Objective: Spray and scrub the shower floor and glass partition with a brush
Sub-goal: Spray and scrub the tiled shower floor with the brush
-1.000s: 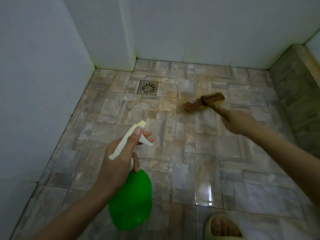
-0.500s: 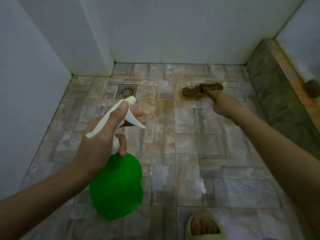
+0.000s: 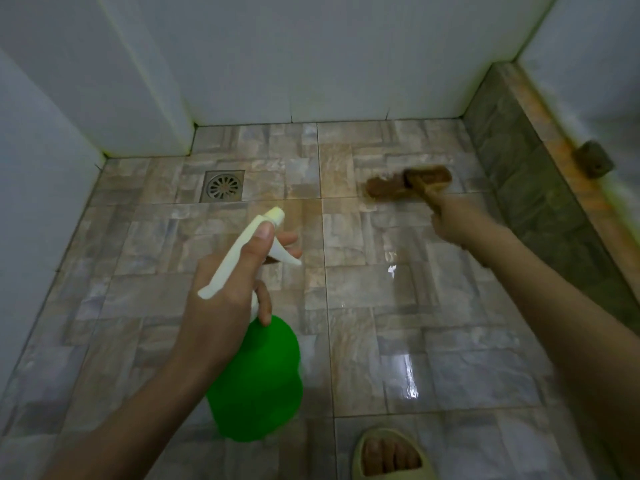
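My left hand (image 3: 225, 306) grips the white trigger head of a green spray bottle (image 3: 258, 379), thumb along the top and fingers on the trigger, held above the wet tiled shower floor (image 3: 374, 306). My right hand (image 3: 457, 223) grips the wooden handle of a brown scrub brush (image 3: 408, 183), whose bristles press on the floor tiles near the back right corner. The nozzle points toward the back of the floor.
A square metal drain (image 3: 223, 186) lies at the back left. White walls (image 3: 311, 57) close the back and left. A raised stone curb (image 3: 540, 188) runs along the right with a dark bracket (image 3: 594, 163) on it. My sandalled foot (image 3: 391, 455) stands at the bottom edge.
The brush has moved from the middle of the floor toward the back right corner. The spray bottle has stayed in my left hand, held at about the same height.
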Action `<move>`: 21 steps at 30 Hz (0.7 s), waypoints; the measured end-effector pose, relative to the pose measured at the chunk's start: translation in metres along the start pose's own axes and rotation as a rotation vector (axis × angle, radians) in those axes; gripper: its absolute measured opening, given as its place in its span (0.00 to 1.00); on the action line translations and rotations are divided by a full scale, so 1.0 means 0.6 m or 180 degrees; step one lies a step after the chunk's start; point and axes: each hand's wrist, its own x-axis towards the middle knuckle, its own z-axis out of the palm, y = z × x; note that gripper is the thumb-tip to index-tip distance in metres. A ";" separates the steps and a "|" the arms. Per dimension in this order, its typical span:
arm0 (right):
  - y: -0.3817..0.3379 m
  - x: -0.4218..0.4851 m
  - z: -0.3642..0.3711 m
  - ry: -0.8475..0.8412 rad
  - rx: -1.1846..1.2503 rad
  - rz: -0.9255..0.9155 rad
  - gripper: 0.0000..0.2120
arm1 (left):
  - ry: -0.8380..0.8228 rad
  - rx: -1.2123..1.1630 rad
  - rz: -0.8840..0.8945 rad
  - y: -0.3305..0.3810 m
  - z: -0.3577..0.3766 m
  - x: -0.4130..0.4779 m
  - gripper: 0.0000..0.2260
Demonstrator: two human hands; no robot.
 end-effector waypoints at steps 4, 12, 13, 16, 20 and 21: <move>0.044 -0.191 0.050 -0.0156 0.0085 0.0440 0.34 | -0.0001 0.0038 0.0040 -0.001 0.008 0.000 0.12; 0.110 -0.031 -0.026 0.0174 0.0146 0.0565 0.29 | -0.0111 0.0074 0.0017 -0.015 0.037 0.014 0.12; 0.117 -0.029 -0.029 0.0162 0.0092 0.0595 0.29 | -0.0143 0.0075 0.0002 -0.014 0.039 0.015 0.11; 0.117 -0.124 0.003 0.0028 -0.0035 0.0731 0.29 | -0.0204 0.0151 0.0003 -0.013 0.046 0.020 0.10; 0.109 -0.235 0.039 -0.0325 -0.0080 0.1047 0.29 | -0.0173 0.0188 0.0007 -0.017 0.053 0.033 0.11; 0.113 -0.210 0.032 -0.0251 -0.0121 0.1052 0.29 | -0.0170 0.0173 0.0005 -0.016 0.057 0.038 0.12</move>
